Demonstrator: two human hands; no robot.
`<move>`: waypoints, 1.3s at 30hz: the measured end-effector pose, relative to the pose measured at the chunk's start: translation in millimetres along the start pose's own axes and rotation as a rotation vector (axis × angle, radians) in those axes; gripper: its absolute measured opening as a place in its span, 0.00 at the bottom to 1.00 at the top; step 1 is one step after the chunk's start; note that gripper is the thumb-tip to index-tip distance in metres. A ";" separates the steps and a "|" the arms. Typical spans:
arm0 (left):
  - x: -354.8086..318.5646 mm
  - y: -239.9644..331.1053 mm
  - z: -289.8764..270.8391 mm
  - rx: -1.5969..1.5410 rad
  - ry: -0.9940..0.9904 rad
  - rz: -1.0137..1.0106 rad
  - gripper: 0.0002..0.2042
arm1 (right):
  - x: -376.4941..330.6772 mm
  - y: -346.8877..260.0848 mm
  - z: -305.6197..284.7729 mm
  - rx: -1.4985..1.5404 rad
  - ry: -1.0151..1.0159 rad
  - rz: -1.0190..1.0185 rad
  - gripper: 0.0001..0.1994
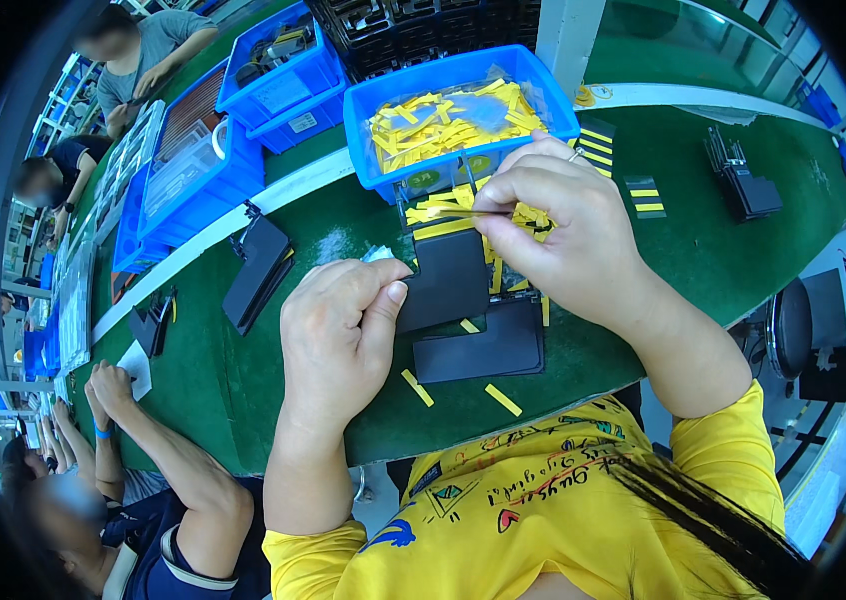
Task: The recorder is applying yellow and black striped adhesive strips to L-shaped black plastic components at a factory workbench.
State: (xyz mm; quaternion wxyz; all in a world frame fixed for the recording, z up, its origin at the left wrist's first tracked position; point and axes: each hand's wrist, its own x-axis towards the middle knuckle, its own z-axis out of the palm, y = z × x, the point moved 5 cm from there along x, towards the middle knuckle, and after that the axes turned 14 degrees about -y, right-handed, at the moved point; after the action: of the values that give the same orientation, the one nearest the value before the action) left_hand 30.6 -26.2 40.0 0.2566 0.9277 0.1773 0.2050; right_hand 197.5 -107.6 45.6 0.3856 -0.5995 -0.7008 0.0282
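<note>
My left hand (335,330) pinches the left edge of a flat black piece (451,282), possibly a battery pack, between thumb and fingers. Above the table, my right hand (565,212) pinches the end of a thin strip, dark along its edge, over the top of that piece. A yellow strip (443,228) lies across the piece's upper edge. Below it on the table is a stack of similar black L-shaped pieces (488,345). Loose yellow strips (503,400) lie near the stack, with more partly hidden under my right hand.
A blue bin (363,150) full of yellow strips stands just beyond my hands. More black pieces lie left (261,270) and far right (743,185) on the green table (673,290). Blue crates (205,195) stand at the left, where a co-worker's forearms (178,450) reach over the table.
</note>
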 end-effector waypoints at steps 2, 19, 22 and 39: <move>-0.3 5.1 0.6 0.092 -0.018 0.013 0.02 | -0.2 -6.4 -0.5 -0.097 -0.016 -0.014 0.06; 3.1 -10.2 3.9 -0.149 0.035 -0.096 0.04 | -4.9 14.4 24.0 0.642 -0.173 0.231 0.08; 1.9 -12.7 2.8 -0.148 0.083 -0.072 0.05 | -4.1 5.3 29.5 0.740 -0.347 0.328 0.07; -0.5 -14.4 -18.1 -0.072 0.280 0.018 0.09 | -5.4 -13.8 30.3 0.422 -0.361 0.008 0.06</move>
State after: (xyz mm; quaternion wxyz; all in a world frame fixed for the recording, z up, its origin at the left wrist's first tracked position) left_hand 18.4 -7.5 46.2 0.2607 0.8817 0.1956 0.3411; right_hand 168.7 -103.2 28.6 0.3704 -0.4942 -0.7344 0.2815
